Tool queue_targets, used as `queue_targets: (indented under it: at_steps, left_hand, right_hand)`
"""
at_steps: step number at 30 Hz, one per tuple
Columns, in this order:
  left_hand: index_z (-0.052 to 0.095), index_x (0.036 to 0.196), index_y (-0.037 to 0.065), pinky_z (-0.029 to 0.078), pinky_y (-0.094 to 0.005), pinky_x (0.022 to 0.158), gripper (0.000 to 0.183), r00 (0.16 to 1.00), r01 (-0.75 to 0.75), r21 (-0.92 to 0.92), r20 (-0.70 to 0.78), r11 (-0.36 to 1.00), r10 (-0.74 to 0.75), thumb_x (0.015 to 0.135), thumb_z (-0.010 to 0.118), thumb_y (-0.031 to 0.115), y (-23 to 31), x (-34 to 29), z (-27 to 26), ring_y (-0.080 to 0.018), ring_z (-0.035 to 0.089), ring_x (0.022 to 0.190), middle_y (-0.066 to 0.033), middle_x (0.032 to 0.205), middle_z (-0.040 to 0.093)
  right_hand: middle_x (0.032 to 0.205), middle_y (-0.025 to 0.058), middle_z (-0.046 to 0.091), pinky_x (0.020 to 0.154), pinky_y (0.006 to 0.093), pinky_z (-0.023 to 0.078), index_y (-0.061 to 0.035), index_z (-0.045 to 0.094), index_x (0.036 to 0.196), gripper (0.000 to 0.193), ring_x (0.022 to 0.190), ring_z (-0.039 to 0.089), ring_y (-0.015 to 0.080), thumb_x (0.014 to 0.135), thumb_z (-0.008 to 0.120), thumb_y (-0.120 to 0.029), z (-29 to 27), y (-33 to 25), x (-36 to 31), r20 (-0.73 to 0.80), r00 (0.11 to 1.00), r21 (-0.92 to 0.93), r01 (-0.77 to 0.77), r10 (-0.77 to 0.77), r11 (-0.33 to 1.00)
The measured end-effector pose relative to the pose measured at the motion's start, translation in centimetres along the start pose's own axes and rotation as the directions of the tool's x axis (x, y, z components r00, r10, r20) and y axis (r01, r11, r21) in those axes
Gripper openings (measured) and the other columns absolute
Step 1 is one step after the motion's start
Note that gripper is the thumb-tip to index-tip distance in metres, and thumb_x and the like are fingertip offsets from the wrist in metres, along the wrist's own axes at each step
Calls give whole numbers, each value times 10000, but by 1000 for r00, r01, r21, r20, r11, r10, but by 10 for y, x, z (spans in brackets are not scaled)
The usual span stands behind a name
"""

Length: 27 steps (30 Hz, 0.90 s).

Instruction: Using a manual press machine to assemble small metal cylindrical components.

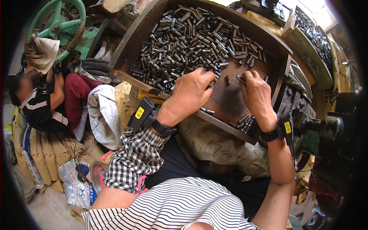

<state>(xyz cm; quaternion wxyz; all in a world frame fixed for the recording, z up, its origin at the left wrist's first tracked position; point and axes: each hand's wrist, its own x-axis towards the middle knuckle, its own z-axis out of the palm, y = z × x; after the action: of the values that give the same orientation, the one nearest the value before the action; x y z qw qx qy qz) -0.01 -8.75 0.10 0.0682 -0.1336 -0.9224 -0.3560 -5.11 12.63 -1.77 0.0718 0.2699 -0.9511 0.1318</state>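
A wide tray (126, 42) in front of me holds a large heap of short metal tubes (184, 42), piled toward its left and far side. My left hand (191, 92) is over the tray's near edge by the heap, its fingers pinched together. Whatever lies between those fingertips is mostly hidden. My right hand (257, 94) is over the tray's right part, thumb and fingers closed on a short metal tube (240, 79) whose end sticks out. Between my hands a single tube (228, 79) stands on the tray floor. A few more tubes (244, 122) lie in the near right corner.
Another wooden box (306, 42) of metal parts stands at the far right. Dark green machinery (326, 132) is close to my right arm. At left, a person (46, 96) sits near a green handwheel (56, 27). Sacks (226, 143) lie under the tray's near edge.
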Motion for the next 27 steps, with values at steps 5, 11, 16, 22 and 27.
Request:
queue_targets:
  at_steps: [5,11,16,22,27]
  left_hand:
    - [583,946,58,495,-424,629,225,993,-67,290,108,955,37,741,669,92,1,3,9,-329,613,748,-137,819,559]
    - [572,953,68,520,-399,568,147,979,-173,406,168,897,113,808,548,65,17,24,32,-322,632,690,-154,829,552]
    - [550,903,55,534,-411,586,102,972,-189,457,215,869,99,819,493,42,10,33,46,-339,640,702,-167,852,555]
    - [493,893,-10,507,-435,559,86,967,-226,355,193,907,165,825,536,21,14,31,53,-384,605,666,-196,819,551]
    - [500,1011,2,488,-305,475,174,958,33,-352,276,936,70,887,576,98,46,22,46,-215,613,583,-108,790,603]
  right_hand:
    - [818,176,588,620,401,472,4,510,864,205,714,604,334,742,670,-36,-26,-12,-42,-37,991,364,-108,131,925]
    - [775,139,595,565,332,478,7,523,882,230,625,612,266,718,684,21,-61,-29,-86,-60,974,478,-163,218,863]
    - [766,122,605,518,286,460,9,543,881,222,566,590,198,725,700,14,-68,-25,-106,-24,959,565,-220,283,795]
    - [658,53,573,460,223,404,19,554,879,164,498,503,62,779,682,-7,-58,-14,-108,51,910,787,-291,412,544]
    - [694,-13,587,455,167,383,21,614,911,129,529,494,20,868,636,-98,-64,-2,-101,243,853,882,-393,462,260]
